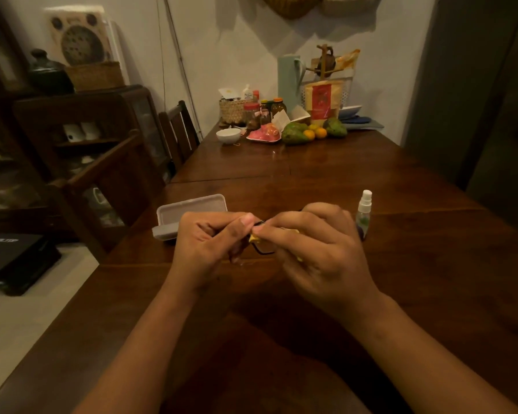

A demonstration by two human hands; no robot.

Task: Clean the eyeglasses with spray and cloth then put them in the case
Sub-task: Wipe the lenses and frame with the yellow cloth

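Note:
Dark-framed eyeglasses [263,251] are held between both hands above the wooden table [431,264]. My left hand [205,243] grips the frame's left side. My right hand [317,249] pinches a small yellow cloth [255,238] against a lens; most of the cloth and frame is hidden by my fingers. The grey glasses case [189,212] lies open just beyond my left hand. A small clear spray bottle [364,212] with a white nozzle stands upright to the right of my right hand.
At the table's far end stand a white bowl [228,135], a pink plate [263,135], fruit [311,132], jars and a woven basket [232,110]. Two dark wooden chairs [117,186] sit along the left side, with a cabinet behind them.

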